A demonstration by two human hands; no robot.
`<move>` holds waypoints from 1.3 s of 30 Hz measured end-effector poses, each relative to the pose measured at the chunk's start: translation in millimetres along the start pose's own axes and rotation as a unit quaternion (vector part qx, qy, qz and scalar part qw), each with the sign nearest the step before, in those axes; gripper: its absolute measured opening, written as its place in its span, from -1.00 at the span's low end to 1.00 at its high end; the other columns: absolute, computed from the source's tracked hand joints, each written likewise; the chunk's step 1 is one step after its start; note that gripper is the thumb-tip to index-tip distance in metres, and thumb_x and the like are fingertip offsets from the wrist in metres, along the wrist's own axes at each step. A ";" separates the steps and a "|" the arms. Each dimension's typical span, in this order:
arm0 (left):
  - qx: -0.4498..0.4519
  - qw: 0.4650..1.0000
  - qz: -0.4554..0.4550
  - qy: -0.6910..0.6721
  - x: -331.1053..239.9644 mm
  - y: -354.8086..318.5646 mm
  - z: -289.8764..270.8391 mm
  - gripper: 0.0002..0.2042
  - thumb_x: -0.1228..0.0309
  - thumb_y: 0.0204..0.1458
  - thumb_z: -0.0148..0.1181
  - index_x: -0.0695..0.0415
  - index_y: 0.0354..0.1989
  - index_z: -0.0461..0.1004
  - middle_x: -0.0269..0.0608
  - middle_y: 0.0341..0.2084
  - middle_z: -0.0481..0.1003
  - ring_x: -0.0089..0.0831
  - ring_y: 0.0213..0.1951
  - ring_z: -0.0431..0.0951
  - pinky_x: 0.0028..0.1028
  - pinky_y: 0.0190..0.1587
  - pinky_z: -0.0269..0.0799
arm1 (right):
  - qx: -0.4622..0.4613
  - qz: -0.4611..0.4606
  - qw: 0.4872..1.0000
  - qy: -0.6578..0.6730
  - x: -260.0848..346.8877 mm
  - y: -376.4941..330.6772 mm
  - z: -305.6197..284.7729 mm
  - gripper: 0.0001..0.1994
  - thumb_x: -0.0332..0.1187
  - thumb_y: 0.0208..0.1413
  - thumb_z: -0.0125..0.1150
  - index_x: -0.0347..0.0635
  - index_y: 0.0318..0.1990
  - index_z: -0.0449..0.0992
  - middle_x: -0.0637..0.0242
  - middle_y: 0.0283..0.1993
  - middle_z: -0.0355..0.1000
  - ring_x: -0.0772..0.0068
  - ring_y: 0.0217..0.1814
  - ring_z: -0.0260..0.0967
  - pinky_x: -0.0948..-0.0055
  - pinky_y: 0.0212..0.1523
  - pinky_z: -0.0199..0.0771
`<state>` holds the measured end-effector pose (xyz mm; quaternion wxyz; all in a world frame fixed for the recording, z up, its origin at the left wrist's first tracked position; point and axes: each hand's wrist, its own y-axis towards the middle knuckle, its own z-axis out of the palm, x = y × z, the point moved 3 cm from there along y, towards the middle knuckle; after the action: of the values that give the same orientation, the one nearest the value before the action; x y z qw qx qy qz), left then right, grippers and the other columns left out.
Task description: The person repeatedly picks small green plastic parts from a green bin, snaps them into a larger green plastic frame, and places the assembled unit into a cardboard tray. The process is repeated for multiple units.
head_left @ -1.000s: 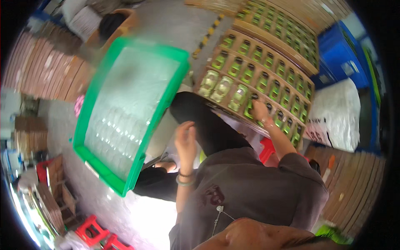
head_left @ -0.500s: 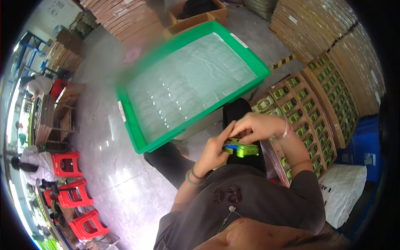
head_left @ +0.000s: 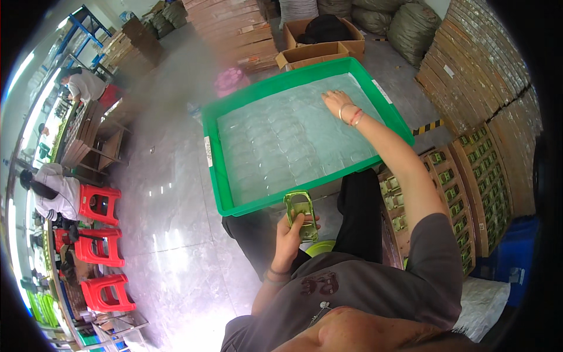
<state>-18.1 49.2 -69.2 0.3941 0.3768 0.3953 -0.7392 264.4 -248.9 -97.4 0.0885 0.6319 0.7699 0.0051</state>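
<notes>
My left hand (head_left: 286, 239) grips a green toy car shell (head_left: 301, 206) in front of my lap, thumb pressed on it. The shell has open window gaps and stands just outside the near rim of a green tray (head_left: 316, 185). Clear moulded plastic pieces (head_left: 264, 144) lie in overlapping rows inside that tray. At the tray's far right part, my right hand (head_left: 336, 104) rests on the clear pieces with its fingers stretched out. Whether its fingertips have caught a piece is too small to see.
To my right, cardboard trays (head_left: 451, 193) hold several green car shells, beside a blue bin (head_left: 516, 258). Stacked cardboard (head_left: 475, 70) and an open carton (head_left: 322, 51) stand beyond. A green bowl (head_left: 321, 248) is between my legs. Red stools (head_left: 99, 246) and seated people are at left.
My right hand has left the green car shell and reached forward into the tray. My left hand now holds the shell alone, turned upright, slightly further left.
</notes>
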 end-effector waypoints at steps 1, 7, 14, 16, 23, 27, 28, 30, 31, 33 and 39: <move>-0.008 1.000 -0.001 -0.001 -1.5 -1.0 -3.2 -0.74 0.39 0.26 -0.09 0.32 -0.01 0.32 0.01 -0.26 0.54 -0.30 -0.32 0.61 -0.45 -0.28 0.54 | 0.012 -0.026 0.999 -0.016 8.4 -6.7 -5.6 -0.79 -0.49 -0.02 0.14 -0.24 -0.18 0.52 0.09 -0.02 0.39 0.08 0.06 0.39 0.20 0.01 0.46; 0.030 0.999 -0.017 -0.030 -0.7 10.0 12.9 -0.73 0.38 0.26 -0.10 0.30 0.03 0.30 0.04 -0.23 0.53 -0.31 -0.33 0.59 -0.43 -0.29 0.53 | 0.015 -0.087 0.995 -0.034 5.6 -54.2 -15.3 -0.91 -0.49 -0.05 0.16 -0.27 -0.39 0.57 0.07 -0.10 0.42 0.09 -0.06 0.45 0.25 -0.08 0.51; 0.048 0.998 0.034 -0.024 -19.8 16.3 22.7 -0.63 0.21 0.30 -0.22 0.25 0.10 0.25 0.10 -0.12 0.50 -0.30 -0.32 0.57 -0.41 -0.26 0.52 | -0.160 0.044 0.897 0.409 -11.9 -66.6 -54.3 -0.64 -0.57 0.00 -0.02 -0.22 0.01 0.41 0.22 -0.36 0.42 0.28 -0.38 0.44 0.35 -0.38 0.45; 0.026 0.998 0.034 -0.038 -20.7 20.9 18.1 -0.61 0.18 0.30 -0.22 0.23 0.10 0.24 0.08 -0.12 0.50 -0.32 -0.32 0.57 -0.42 -0.27 0.51 | -0.064 0.151 0.682 0.713 15.9 -88.6 -90.8 -0.55 -0.59 0.03 -0.09 -0.18 0.13 0.32 0.31 -0.33 0.38 0.46 -0.44 0.34 0.46 -0.45 0.37; 0.028 0.998 0.000 -0.059 -27.9 35.8 43.4 -0.60 0.13 0.30 -0.22 0.19 0.10 0.25 -0.01 -0.20 0.52 -0.36 -0.36 0.56 -0.44 -0.31 0.50 | 0.000 0.105 0.450 0.887 80.1 -165.3 -121.4 -0.56 -0.58 0.02 -0.14 -0.21 0.12 0.30 0.37 -0.33 0.29 0.61 -0.51 0.19 0.63 -0.56 0.20; 0.023 0.999 -0.004 -0.048 -24.0 37.1 47.6 -0.58 0.12 0.30 -0.26 0.22 0.06 0.31 -0.02 -0.19 0.53 -0.35 -0.34 0.57 -0.43 -0.29 0.50 | -0.010 0.130 0.415 0.900 106.2 -186.3 -137.3 -0.70 -0.37 0.26 -0.16 -0.22 0.09 0.32 0.40 -0.30 0.25 0.64 -0.53 0.15 0.66 -0.58 0.14; 0.020 0.999 -0.005 -0.041 -22.7 36.6 47.9 -0.56 0.12 0.30 -0.28 0.24 0.05 0.34 -0.02 -0.19 0.53 -0.35 -0.33 0.57 -0.42 -0.28 0.50 | -0.026 0.135 0.440 0.888 110.0 -189.4 -142.7 -0.70 -0.33 0.29 -0.16 -0.22 0.09 0.31 0.40 -0.31 0.25 0.64 -0.53 0.13 0.65 -0.57 0.14; 0.019 0.999 -0.005 -0.039 -17.4 37.5 46.6 -0.56 0.11 0.30 -0.29 0.23 0.03 0.33 -0.04 -0.21 0.53 -0.35 -0.34 0.57 -0.41 -0.28 0.50 | -0.059 0.123 0.504 0.853 112.2 -196.3 -145.2 -0.73 -0.32 0.31 -0.11 -0.23 0.08 0.32 0.41 -0.33 0.28 0.63 -0.51 0.17 0.64 -0.54 0.18; 0.020 0.999 -0.003 -0.044 -11.0 40.1 43.7 -0.58 0.10 0.31 -0.27 0.22 0.04 0.30 -0.06 -0.23 0.51 -0.35 -0.35 0.56 -0.42 -0.29 0.50 | -0.075 0.107 0.542 0.830 112.3 -199.7 -144.5 -0.75 -0.36 0.29 -0.07 -0.23 0.06 0.33 0.41 -0.33 0.31 0.62 -0.49 0.21 0.63 -0.51 0.23; 0.012 0.999 -0.005 -0.049 -5.4 40.8 43.1 -0.58 0.08 0.31 -0.27 0.20 0.03 0.27 -0.08 -0.27 0.49 -0.36 -0.37 0.55 -0.42 -0.30 0.50 | -0.144 0.082 0.615 0.771 115.6 -207.7 -145.9 -0.80 -0.43 0.25 0.01 -0.24 -0.01 0.37 0.39 -0.32 0.37 0.61 -0.45 0.30 0.61 -0.43 0.31; -0.003 0.999 0.036 -0.018 -4.3 33.5 44.8 -0.48 -0.01 0.31 -0.42 0.21 0.06 0.28 -0.10 -0.26 0.47 -0.41 -0.33 0.52 -0.45 -0.30 0.49 | -0.379 0.025 0.817 0.434 132.5 -224.1 -172.3 -0.92 -0.54 0.02 0.23 -0.25 -0.30 0.51 0.25 -0.39 0.49 0.32 -0.36 0.44 0.40 -0.36 0.40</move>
<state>2.1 -1.7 -56.9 0.4282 0.3764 0.3767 -0.7301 -2.7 -147.1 28.2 -0.0220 0.4999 0.6495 0.5724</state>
